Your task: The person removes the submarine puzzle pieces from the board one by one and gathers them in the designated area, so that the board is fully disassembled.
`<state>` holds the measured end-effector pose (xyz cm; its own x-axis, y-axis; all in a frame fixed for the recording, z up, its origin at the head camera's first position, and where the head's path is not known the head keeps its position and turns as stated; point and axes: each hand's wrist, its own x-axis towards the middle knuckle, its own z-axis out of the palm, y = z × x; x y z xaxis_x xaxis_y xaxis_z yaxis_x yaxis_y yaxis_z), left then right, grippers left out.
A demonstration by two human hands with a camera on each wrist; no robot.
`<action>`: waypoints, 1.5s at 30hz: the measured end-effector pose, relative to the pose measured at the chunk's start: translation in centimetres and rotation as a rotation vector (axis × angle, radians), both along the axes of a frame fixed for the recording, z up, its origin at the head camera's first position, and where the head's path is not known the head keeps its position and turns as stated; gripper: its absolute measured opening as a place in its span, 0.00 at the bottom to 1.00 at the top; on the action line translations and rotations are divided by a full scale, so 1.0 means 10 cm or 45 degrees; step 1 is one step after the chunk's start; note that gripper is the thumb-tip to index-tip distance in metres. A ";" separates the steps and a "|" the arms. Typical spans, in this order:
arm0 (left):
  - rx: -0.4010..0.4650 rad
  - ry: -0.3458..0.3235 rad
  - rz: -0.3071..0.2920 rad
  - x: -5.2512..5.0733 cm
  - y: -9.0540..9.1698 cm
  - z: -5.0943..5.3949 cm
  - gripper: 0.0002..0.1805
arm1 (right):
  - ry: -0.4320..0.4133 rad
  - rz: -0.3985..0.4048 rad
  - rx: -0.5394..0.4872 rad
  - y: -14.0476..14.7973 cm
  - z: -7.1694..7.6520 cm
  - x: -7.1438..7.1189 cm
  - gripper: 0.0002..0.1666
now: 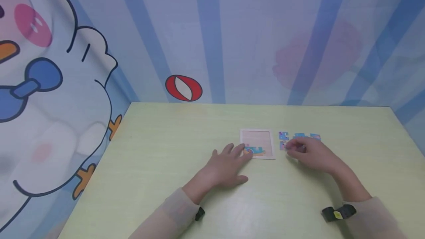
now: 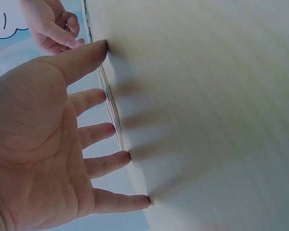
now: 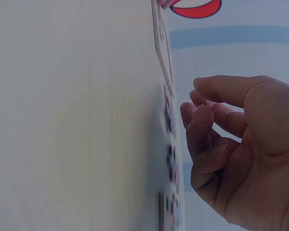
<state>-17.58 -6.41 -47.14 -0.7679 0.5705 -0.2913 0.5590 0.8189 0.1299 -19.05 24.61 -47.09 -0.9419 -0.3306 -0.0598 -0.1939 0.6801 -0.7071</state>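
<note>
A white-rimmed puzzle frame [image 1: 273,145] lies flat on the table, with joined puzzle pieces [image 1: 257,151] along its near side. My left hand [image 1: 229,167] has its fingers spread, and the fingertips rest on the frame's left edge and the tabletop. Right of the frame lie several loose blue and pink puzzle pieces [image 1: 283,135]. Over them hovers my right hand [image 1: 313,154], thumb and fingers bent. In the right wrist view a gap shows between the thumb [image 3: 221,90] and the fingers, with nothing held. The hand partly hides the loose pieces.
The pale table [image 1: 166,132] ends at a blue striped backdrop [image 1: 245,40] with a red and white ball print [image 1: 183,88]. A large white cartoon figure [image 1: 59,121] covers the left side. Dark straps [image 1: 338,213] sit at both sleeves.
</note>
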 end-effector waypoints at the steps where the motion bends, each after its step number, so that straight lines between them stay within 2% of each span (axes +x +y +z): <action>1: 0.000 -0.001 0.000 0.00 -0.01 0.00 0.42 | 0.004 0.007 0.000 -0.05 -0.01 -0.01 0.09; 11: 0.013 -0.023 0.005 0.00 -0.03 0.05 0.41 | 0.004 0.075 0.038 -0.45 -0.07 -0.16 0.14; 18: 0.001 -0.014 -0.007 -0.01 -0.03 0.06 0.42 | -0.036 0.051 0.092 -0.60 -0.08 -0.22 0.18; 26: -0.001 -0.017 0.002 -0.01 -0.04 0.05 0.42 | -0.054 0.050 0.108 -0.68 -0.09 -0.24 0.14; 38: -0.012 -0.021 0.005 -0.01 -0.02 0.04 0.42 | -0.110 0.020 0.115 -0.75 -0.09 -0.23 0.15; 45: -0.023 -0.027 0.009 0.00 -0.02 0.04 0.41 | -0.106 0.016 0.109 -0.75 -0.10 -0.22 0.15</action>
<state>-17.62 -6.62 -46.73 -0.7654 0.5597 -0.3176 0.5506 0.8250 0.1271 -21.23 17.09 -48.06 -0.9282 -0.3329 -0.1661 -0.1459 0.7364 -0.6606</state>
